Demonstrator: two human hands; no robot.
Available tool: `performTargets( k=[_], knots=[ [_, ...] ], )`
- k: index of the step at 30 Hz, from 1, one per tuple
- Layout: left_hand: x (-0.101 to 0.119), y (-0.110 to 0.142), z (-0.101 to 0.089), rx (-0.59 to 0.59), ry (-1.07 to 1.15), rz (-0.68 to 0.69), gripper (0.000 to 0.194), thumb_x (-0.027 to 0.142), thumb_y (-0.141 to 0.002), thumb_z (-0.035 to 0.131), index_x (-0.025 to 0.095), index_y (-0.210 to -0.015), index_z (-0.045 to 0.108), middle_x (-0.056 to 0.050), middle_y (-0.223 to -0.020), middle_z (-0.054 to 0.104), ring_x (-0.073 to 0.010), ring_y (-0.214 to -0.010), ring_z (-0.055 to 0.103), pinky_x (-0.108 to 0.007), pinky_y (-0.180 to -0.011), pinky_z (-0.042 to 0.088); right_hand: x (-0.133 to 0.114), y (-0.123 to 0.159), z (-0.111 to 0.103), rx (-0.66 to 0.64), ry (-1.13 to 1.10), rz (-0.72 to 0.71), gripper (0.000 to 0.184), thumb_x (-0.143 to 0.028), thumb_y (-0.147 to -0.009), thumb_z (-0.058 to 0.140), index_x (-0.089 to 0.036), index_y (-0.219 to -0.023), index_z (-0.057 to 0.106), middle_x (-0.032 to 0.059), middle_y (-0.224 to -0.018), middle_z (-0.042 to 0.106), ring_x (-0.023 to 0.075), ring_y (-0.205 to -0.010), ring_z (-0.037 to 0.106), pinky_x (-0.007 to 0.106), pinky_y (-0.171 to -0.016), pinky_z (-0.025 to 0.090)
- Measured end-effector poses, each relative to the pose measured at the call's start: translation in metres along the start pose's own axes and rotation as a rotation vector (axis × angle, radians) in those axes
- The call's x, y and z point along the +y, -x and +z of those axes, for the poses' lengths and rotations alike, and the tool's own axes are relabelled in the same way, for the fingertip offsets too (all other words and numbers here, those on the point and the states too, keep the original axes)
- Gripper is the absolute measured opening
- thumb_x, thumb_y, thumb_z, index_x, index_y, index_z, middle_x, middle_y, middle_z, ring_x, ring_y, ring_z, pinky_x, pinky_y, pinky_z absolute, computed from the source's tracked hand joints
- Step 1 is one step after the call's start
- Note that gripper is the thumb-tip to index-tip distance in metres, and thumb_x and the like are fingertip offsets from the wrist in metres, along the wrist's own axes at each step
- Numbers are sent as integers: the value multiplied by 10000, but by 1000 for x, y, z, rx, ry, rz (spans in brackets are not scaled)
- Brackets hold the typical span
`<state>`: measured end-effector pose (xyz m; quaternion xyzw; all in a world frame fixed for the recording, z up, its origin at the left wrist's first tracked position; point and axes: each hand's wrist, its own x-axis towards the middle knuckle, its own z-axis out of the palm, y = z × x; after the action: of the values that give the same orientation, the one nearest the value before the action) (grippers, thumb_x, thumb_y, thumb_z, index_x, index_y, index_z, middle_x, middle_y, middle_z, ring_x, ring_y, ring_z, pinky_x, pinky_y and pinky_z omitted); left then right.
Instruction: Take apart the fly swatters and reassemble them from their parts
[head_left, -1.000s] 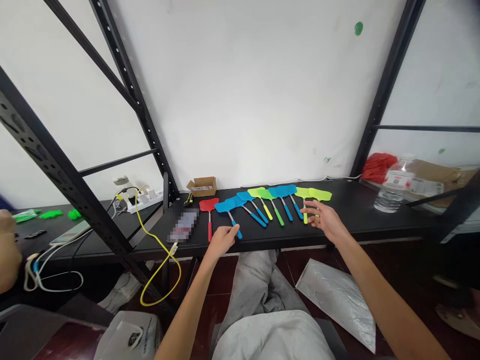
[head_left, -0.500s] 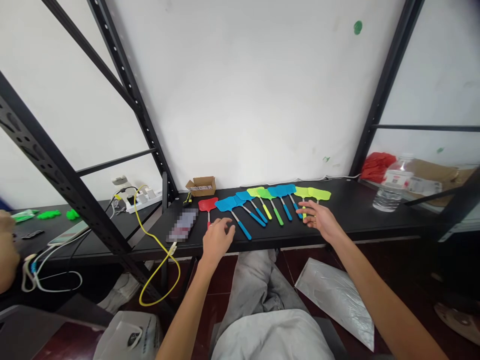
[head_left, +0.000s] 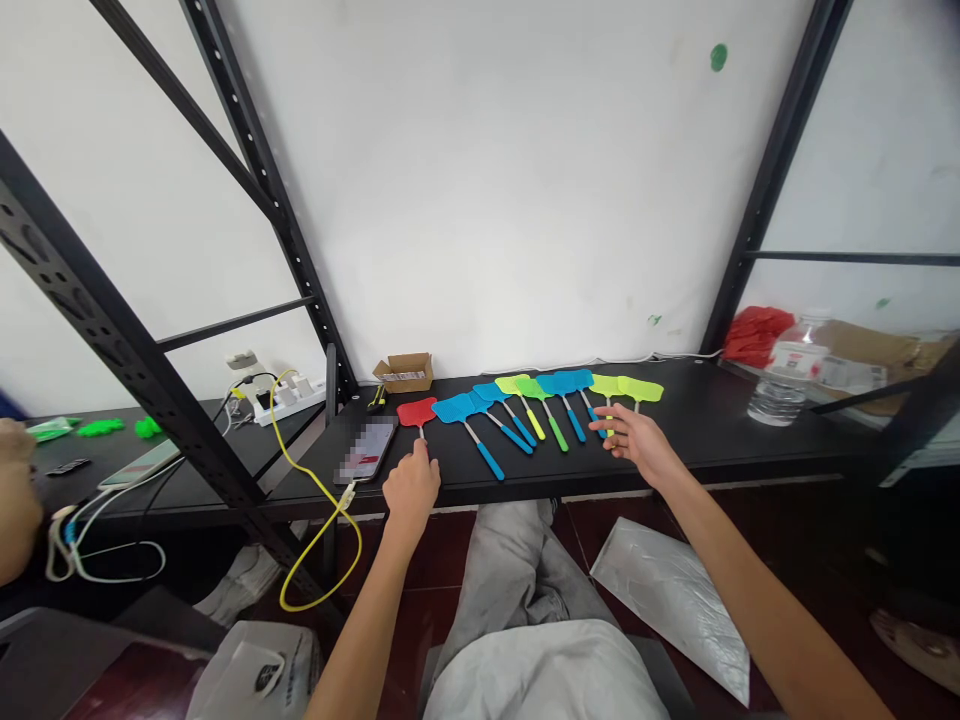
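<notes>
A row of small fly swatters lies fanned out on the black shelf top. At its left end is a red fly swatter (head_left: 416,411), its handle covered by my left hand (head_left: 412,488), whose fingers are closed on it. Several blue fly swatters (head_left: 451,407) come after it, with a green fly swatter (head_left: 534,388) and a yellow one (head_left: 513,384) among them. Two yellow-green fly swatters (head_left: 640,388) end the row at the right. My right hand (head_left: 636,438) hovers over their handles, fingers apart and holding nothing, partly hiding them.
Left of the red swatter lie a phone (head_left: 369,450) and a yellow cable (head_left: 307,475). Behind stand a small cardboard box (head_left: 405,373) and a cutter (head_left: 376,400). A water bottle (head_left: 787,370) is at right. Black metal posts (head_left: 289,240) frame the shelf. Another person's arm shows at far left.
My left hand has moved left and down from beside the blue swatter's handle and closed on the red swatter's handle. The right hand has barely moved.
</notes>
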<state>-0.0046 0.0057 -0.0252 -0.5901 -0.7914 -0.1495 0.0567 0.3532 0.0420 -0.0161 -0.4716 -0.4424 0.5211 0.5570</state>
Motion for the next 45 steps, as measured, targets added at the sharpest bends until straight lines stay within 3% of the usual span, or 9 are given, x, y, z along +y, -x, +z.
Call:
performTargets(
  k=[5, 13, 20, 26, 32, 37, 42, 45],
  knots=[
    [3, 1, -4, -21, 63, -5, 432, 226, -909, 410, 183, -1334, 472, -173, -1019, 680, -338, -921, 666, -402, -744, 477, 2, 0, 3, -18, 11, 0, 356, -473, -903, 537, -183, -1041, 691, 120, -1006, 733, 122, -552, 593, 224, -458, 443],
    [7, 3, -14, 47, 168, -27, 388, 237, -929, 364, 205, -1287, 511, -154, -1043, 683, -328, -889, 663, -370, -722, 446, 2, 2, 7, -24, 3, -7, 339, -457, -904, 540, -180, -1023, 696, 114, -976, 736, 112, -533, 586, 219, -446, 435],
    [20, 10, -22, 58, 568, 266, 348, 260, -955, 342, 242, -1247, 530, -35, -808, 643, -198, -769, 618, -265, -698, 402, 5, 4, 13, -72, 11, -19, 336, -468, -888, 570, -182, -994, 710, 112, -964, 731, 113, -545, 588, 218, -450, 433],
    [52, 34, -27, -161, 1023, 518, 363, 336, -970, 329, 215, -1261, 509, -12, -815, 600, -119, -600, 489, -222, -608, 390, 6, 11, 28, -129, -46, -43, 360, -487, -861, 625, -178, -1022, 717, 108, -972, 721, 107, -551, 566, 220, -448, 418],
    [70, 53, -16, -299, 1125, 562, 351, 346, -975, 337, 211, -1237, 527, -8, -795, 559, -115, -610, 458, -219, -584, 370, 14, 19, 51, -214, -248, 13, 339, -494, -879, 596, -226, -1055, 707, 96, -1117, 696, 119, -611, 592, 239, -468, 444],
    [75, 58, -9, -419, 1207, 558, 343, 334, -966, 343, 212, -1241, 509, 17, -739, 525, -102, -568, 418, -215, -558, 348, 23, 21, 62, -196, -353, 55, 300, -496, -878, 603, -242, -1011, 693, 52, -925, 687, 113, -577, 552, 239, -462, 436],
    [78, 59, -5, -571, 1283, 513, 357, 227, -898, 370, 211, -1242, 467, 47, -669, 519, -87, -509, 396, -200, -518, 329, 25, 25, 67, -249, -429, 61, 297, -506, -843, 661, -252, -995, 674, -30, -662, 534, 87, -500, 451, 216, -458, 409],
    [78, 60, -7, -630, 1269, 499, 333, 260, -905, 386, 193, -1212, 497, 46, -614, 526, -91, -494, 408, -197, -497, 326, 25, 29, 71, -248, -454, 40, 304, -505, -801, 715, -227, -920, 681, -48, -606, 448, 81, -499, 413, 205, -458, 391]
  ],
)
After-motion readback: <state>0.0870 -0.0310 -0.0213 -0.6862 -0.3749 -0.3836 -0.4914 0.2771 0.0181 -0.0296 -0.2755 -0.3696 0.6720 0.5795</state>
